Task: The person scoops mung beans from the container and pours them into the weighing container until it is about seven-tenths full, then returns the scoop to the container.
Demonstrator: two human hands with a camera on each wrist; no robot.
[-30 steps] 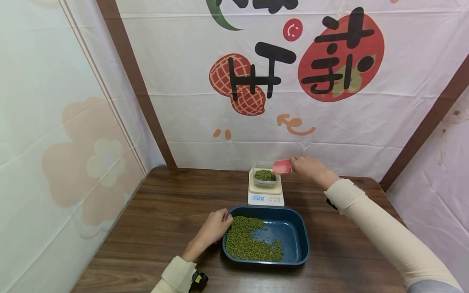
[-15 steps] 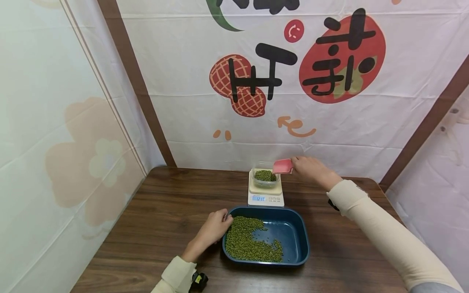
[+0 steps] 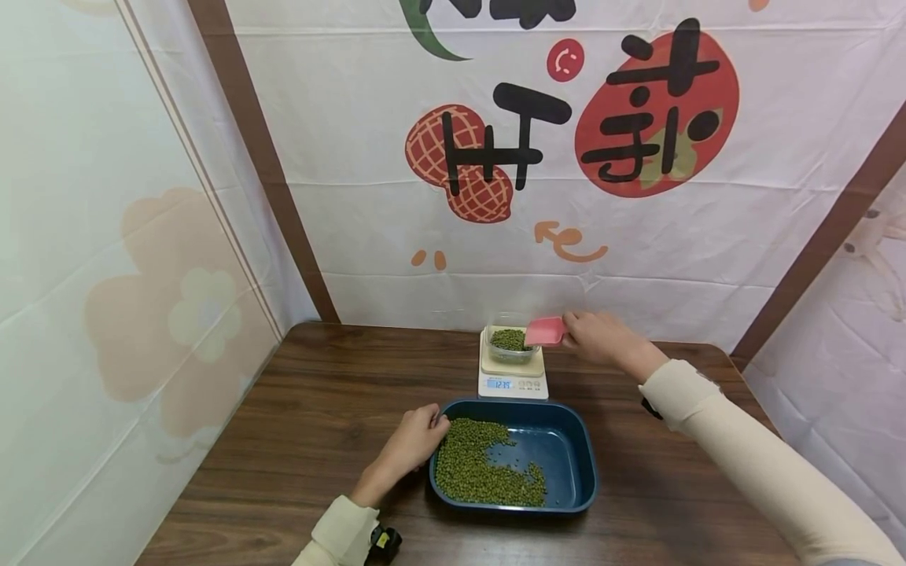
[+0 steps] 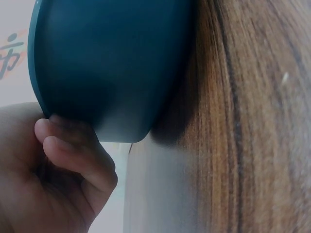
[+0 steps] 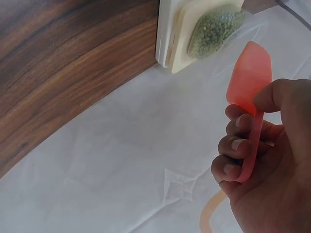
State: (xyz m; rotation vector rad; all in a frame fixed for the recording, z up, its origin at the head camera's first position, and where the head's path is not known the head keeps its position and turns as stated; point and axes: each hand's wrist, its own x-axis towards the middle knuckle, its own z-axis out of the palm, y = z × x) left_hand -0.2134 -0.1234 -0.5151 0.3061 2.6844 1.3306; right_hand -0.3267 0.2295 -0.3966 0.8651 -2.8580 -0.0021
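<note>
My right hand (image 3: 605, 338) grips the handle of a pink scoop (image 3: 545, 332), its fingers wrapped round it in the right wrist view. The scoop's mouth is at the right rim of a clear plastic container (image 3: 511, 357), which holds green mung beans (image 3: 508, 339). That container stands on a white kitchen scale (image 3: 513, 388) with a lit display. At the left rim of a dark blue basin (image 3: 562, 456), my left hand (image 3: 414, 436) grips the edge with curled fingers. Mung beans (image 3: 470, 468) cover the basin's left side and front.
Everything stands on a dark wooden table (image 3: 340, 385). A printed white cloth (image 3: 396, 299) hangs right behind its back edge, close to the scale. The basin sits directly in front of the scale. Another cloth panel (image 3: 127, 393) hangs along the left.
The right hand and scoop have dropped slightly, and the scoop's angle has shifted a little. Digits on the scale's display have changed. My left hand and the basin have stayed still.
</note>
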